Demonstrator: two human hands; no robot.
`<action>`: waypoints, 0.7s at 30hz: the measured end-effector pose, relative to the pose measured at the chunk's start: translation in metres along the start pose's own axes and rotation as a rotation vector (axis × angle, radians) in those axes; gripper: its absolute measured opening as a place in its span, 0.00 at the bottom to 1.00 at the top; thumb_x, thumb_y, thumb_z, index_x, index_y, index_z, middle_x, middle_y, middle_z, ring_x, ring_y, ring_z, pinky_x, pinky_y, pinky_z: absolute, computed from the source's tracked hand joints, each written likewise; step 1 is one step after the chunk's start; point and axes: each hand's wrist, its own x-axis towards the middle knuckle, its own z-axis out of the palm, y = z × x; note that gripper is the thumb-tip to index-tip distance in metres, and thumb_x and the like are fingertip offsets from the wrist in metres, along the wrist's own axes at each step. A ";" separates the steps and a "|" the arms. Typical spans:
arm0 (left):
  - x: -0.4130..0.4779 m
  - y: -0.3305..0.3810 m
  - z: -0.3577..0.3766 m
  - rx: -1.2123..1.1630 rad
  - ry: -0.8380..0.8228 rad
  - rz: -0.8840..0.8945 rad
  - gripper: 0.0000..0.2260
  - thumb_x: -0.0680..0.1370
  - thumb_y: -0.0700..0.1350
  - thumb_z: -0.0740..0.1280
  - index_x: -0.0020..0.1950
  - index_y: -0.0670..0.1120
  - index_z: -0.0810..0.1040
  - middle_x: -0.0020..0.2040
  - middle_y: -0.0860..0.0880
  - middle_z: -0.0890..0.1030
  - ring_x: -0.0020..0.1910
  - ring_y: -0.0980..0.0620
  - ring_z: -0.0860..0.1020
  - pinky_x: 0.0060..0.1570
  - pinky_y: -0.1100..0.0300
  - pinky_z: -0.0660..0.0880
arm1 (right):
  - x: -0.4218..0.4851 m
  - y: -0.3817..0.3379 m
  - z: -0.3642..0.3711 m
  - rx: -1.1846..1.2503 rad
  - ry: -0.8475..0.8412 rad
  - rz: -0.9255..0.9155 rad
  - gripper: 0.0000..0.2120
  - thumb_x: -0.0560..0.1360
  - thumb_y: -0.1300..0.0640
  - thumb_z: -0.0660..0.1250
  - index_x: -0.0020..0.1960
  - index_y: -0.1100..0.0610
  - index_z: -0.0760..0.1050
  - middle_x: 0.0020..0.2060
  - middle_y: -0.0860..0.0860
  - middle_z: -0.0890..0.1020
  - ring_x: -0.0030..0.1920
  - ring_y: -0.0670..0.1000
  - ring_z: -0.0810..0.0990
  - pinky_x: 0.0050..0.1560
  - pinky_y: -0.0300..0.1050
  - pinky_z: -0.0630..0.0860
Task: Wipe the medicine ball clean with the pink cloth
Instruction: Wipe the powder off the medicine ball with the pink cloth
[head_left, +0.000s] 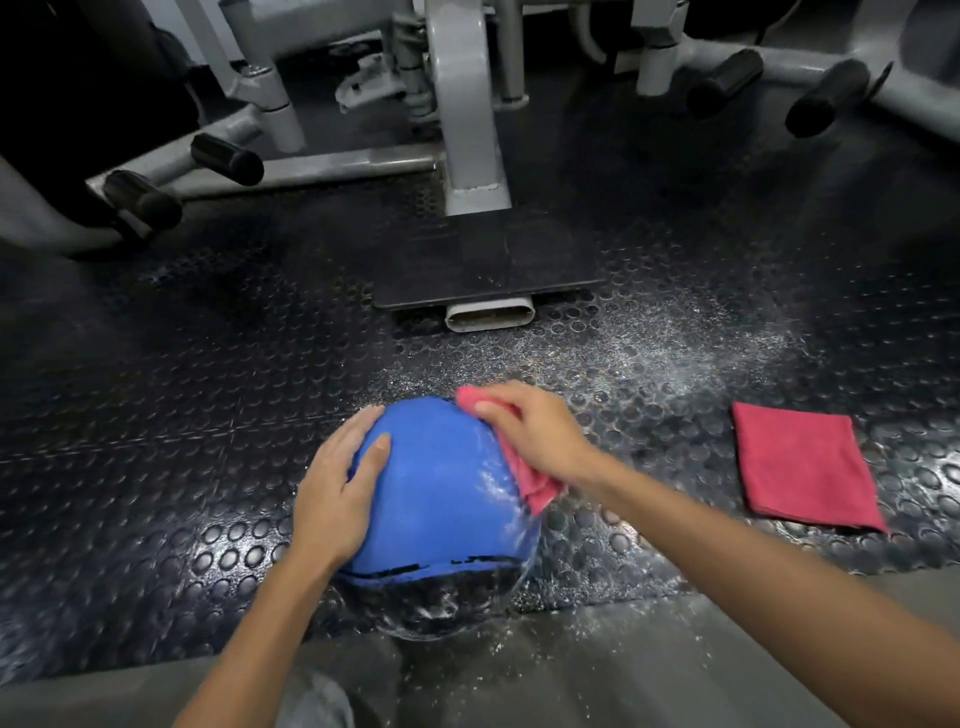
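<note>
A big blue medicine ball (441, 488) sat on the black rubber floor (156, 415), right in front of the person. The floor had round bumps all over it. The ball was blue on top, and its bottom part looked dark.

The left hand (340, 480) lay flat on the left side of the ball. Its fingers were spread open and the thumb pointed up across the blue skin. It pressed on the ball but did not close around anything.

The right hand (530, 434) was on the top right side of the ball. It was clamped on a pink cloth (530, 480). The cloth was bunched up under the palm and pressed onto the ball. One end poked out past the fingers, and the other end hung down the ball's right side. White powder or wet streaks showed on the ball just under the cloth.

More white specks were sprinkled on the floor behind the ball and off to the right. A second pink cloth (802, 465) lay folded flat on the floor, well to the right of the ball. Nothing touched it.

Farther back stood a grey gym machine (467, 130) with a flat black foot plate (483, 265) and black round handles.
</note>
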 end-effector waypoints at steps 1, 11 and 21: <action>0.000 -0.001 0.000 -0.010 0.002 -0.010 0.24 0.73 0.57 0.57 0.67 0.51 0.72 0.68 0.55 0.71 0.68 0.56 0.67 0.67 0.61 0.59 | 0.004 0.005 -0.003 0.069 -0.030 0.114 0.15 0.78 0.46 0.56 0.59 0.49 0.75 0.32 0.50 0.79 0.29 0.48 0.79 0.30 0.41 0.77; 0.027 -0.001 0.002 -0.035 -0.037 -0.090 0.21 0.75 0.58 0.61 0.65 0.54 0.74 0.67 0.56 0.73 0.66 0.56 0.69 0.66 0.57 0.62 | -0.008 0.000 0.005 -0.112 0.167 -0.271 0.10 0.75 0.46 0.59 0.51 0.40 0.77 0.48 0.34 0.77 0.44 0.42 0.72 0.48 0.36 0.69; 0.046 -0.001 0.002 -0.085 -0.021 -0.255 0.24 0.67 0.65 0.59 0.60 0.60 0.77 0.63 0.55 0.77 0.63 0.52 0.73 0.66 0.49 0.66 | -0.027 -0.009 0.019 -0.310 0.292 -0.440 0.13 0.75 0.45 0.57 0.52 0.42 0.79 0.50 0.39 0.79 0.48 0.43 0.69 0.46 0.28 0.62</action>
